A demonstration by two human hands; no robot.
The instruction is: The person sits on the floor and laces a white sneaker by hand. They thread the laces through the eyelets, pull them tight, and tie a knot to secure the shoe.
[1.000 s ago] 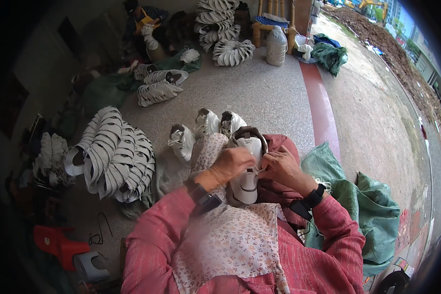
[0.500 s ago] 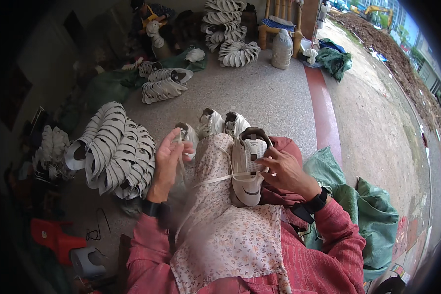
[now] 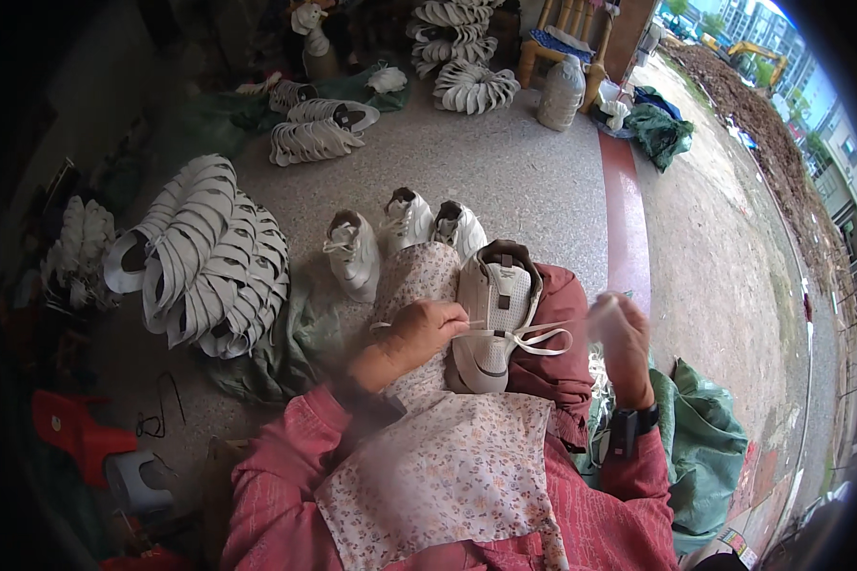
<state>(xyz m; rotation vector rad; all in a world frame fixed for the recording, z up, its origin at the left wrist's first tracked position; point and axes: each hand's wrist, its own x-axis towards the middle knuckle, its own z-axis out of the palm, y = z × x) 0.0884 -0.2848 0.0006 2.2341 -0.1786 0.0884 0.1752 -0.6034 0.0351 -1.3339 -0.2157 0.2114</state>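
Observation:
On my lap lies a white and beige sneaker (image 3: 495, 293), its dark-lined opening facing away and its toe toward me. A flat white shoelace (image 3: 548, 335) crosses its front and curves out to the right in a loop. My left hand (image 3: 411, 341) is closed at the shoe's left side, thumb and fingertips pinching the lace. Off to the right of the shoe, my right hand (image 3: 624, 344) is raised and smeared by motion; whether lace is in its fingers is unclear. A floral apron (image 3: 438, 466) covers my lap.
Several white sneakers (image 3: 353, 255) stand on the floor just past my knees. Stacked shoe uppers (image 3: 209, 262) fill the left, with more piles (image 3: 476, 88) at the back. Green sacks (image 3: 709, 428) lie at my right; a red stool (image 3: 78, 433) is at lower left.
My left hand has come right and down to the shoe's lacing. My right hand has left the shoe and swung out to the right. The lace now loops out on the right side.

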